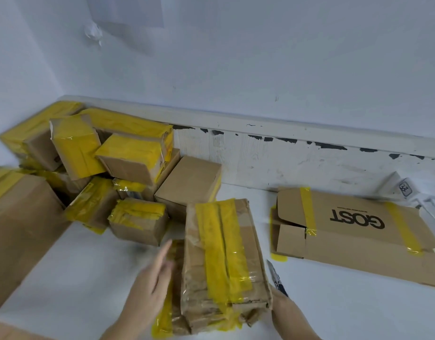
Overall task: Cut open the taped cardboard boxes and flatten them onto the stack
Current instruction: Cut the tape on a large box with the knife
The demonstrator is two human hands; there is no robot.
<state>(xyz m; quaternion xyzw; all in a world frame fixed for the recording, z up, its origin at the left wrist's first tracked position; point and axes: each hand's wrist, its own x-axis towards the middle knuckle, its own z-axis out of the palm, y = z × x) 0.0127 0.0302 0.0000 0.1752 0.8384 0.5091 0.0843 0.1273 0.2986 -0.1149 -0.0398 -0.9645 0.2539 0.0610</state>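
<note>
A left hand (151, 278), fingers spread wide, is touching 1 taped box (223, 261); the right hand (288, 312) is gripping a utility knife (276, 278); contents unseen.

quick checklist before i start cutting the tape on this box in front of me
1. Knife in right hand: ok, utility knife held, blade pointing away.
2. Left hand clear of the cut line: ok, open beside the worn box, off the top.
3. Yellow tape seam facing up: ok.
4. Box steadied: not ok, no hand pressing it.
5. Flattened stack reachable on the right: ok.
6. Blade extension: cannot tell, blurred.
</note>
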